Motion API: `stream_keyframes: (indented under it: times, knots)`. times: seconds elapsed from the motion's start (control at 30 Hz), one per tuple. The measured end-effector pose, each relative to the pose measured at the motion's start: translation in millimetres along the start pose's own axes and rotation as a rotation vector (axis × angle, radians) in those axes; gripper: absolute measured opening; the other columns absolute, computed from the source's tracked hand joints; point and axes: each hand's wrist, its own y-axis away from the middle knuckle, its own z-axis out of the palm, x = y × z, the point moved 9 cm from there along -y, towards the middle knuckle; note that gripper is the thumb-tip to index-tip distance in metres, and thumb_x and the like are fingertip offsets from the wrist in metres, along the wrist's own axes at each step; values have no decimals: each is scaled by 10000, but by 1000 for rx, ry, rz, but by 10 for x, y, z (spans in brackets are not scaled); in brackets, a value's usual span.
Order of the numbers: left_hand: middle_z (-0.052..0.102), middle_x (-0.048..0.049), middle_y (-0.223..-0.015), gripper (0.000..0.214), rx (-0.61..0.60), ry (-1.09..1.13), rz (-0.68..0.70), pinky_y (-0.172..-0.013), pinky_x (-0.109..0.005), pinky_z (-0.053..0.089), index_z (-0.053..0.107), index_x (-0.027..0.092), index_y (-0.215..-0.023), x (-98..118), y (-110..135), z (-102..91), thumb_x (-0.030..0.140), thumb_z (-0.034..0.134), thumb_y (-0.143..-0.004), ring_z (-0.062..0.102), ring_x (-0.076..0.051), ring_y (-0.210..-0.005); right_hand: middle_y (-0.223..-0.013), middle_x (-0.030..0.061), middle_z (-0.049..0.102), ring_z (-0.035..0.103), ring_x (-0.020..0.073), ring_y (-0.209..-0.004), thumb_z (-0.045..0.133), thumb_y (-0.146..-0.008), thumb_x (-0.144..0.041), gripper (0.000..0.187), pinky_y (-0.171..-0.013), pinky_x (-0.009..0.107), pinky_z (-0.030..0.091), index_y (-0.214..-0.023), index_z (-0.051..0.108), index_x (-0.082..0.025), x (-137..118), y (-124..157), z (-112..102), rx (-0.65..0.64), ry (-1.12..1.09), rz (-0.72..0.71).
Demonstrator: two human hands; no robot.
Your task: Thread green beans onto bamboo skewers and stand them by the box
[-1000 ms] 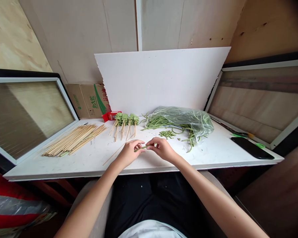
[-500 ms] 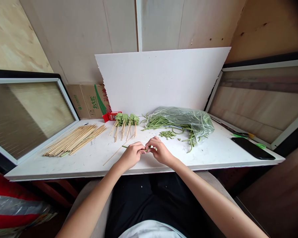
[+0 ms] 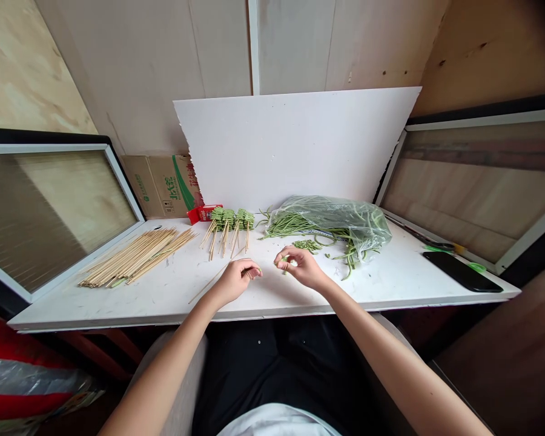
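Note:
My right hand [image 3: 303,267] is closed in a pinch, with a bit of green bean [image 3: 282,260] showing at its fingertips. A short way to its left, my left hand [image 3: 237,281] hovers over the front of the table with its fingers curled. What it holds, if anything, is mostly hidden. Beside and behind it a single bamboo skewer [image 3: 204,287] lies slantwise on the table. Just beyond my right hand is a small heap of cut green bean pieces [image 3: 307,244], partly covered by the hand.
Loose bamboo skewers [image 3: 136,257] lie in a pile at the left. Several skewered bean bundles [image 3: 232,219] rest near a red packet [image 3: 204,213]. Behind on the right is a plastic bag of long green beans [image 3: 336,218]. A black phone [image 3: 462,271] lies at the right edge.
My hands were together on a green bean and have now moved apart, the right one rightwards and slightly up. The bean end that stuck out past my left hand no longer shows.

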Motion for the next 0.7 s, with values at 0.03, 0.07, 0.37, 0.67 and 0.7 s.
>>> stream_keyframes:
  times: [0.03, 0.07, 0.37, 0.67, 0.7]
  knots:
    - [739, -71, -915, 252, 18, -17, -2, -788, -311, 521, 766, 180, -910, -16, -2, -25, 257, 542, -996, 660, -194, -841, -939, 84, 714, 615, 247, -956, 703, -929, -561, 339, -815, 345, 479, -919, 771, -229, 50, -4, -101, 21, 105, 2]
    - [735, -76, -942, 267, 37, -36, 4, -792, -312, 523, 772, 182, -957, -25, -1, -42, 269, 525, -1011, 660, -195, -851, -947, 92, 716, 601, 263, -991, 722, -921, -540, 314, -846, 363, 472, -915, 796, -235, 109, -3, -191, 29, 211, 7]
    - [699, -91, -1050, 308, 43, -90, 21, -844, -339, 538, 755, 186, -1111, -75, 10, 36, 269, 466, -1046, 669, -199, -903, -924, 58, 723, 574, 275, -1041, 802, -829, -315, 110, -932, 379, 439, -901, 820, -234, 562, 117, -243, -191, 369, 190]
    - [716, -97, -1070, 293, 40, -80, -7, -825, -327, 537, 758, 187, -1110, -120, 2, 12, 251, 482, -1035, 669, -204, -920, -951, 90, 713, 526, 277, -1019, 459, -843, -3, 461, -849, 352, 383, -1249, 597, -171, 736, -82, -496, 35, 702, 126]
    - [718, -97, -1064, 293, 42, -79, -7, -821, -325, 538, 759, 185, -1104, -122, 4, 8, 243, 481, -1034, 668, -202, -912, -912, 89, 707, 520, 286, -1027, 446, -798, 35, 526, -837, 350, 368, -1259, 593, -171, 794, -131, -456, -9, 755, 134]
